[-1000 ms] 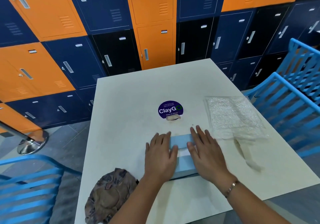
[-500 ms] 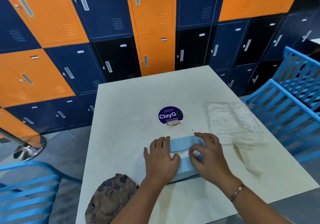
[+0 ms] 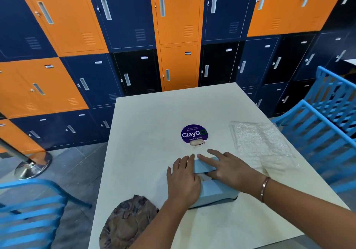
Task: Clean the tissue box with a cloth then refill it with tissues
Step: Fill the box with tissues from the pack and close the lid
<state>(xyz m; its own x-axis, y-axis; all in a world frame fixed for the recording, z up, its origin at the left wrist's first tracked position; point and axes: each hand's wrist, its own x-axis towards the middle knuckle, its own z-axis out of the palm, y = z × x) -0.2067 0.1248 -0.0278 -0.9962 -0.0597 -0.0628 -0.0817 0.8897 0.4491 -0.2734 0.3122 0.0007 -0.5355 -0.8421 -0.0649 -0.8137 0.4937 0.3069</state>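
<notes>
The light-blue rectangular tissue box (image 3: 211,190) is laid flat on the near middle of the white square table (image 3: 154,117), directly before the person. There it can be reached by both hands at once and steadied against the tabletop.

The crumpled brown patterned cloth (image 3: 127,223) is left at the near left edge of the table, apart from the box and touched by neither hand. The wiping step is therefore judged to be set aside. The clear crinkled plastic wrapper (image 3: 260,142) is spread flat on the right side of the table, near the box but not touching it. It looks emptied, so the refill is judged to be at or near its end.

The left hand (image 3: 183,177) is laid flat on the left part of the box, its fingers straight, close together and pointing away. It appears to be used as a brace. The right hand (image 3: 227,168) is spread over the far part of the box top, its fingers straight and fanned, as if the top were being pressed down. Nothing is gripped by either hand. A pale patch is seen between the two hands at the box top. Whether it is tissue cannot be told for certain.
</notes>
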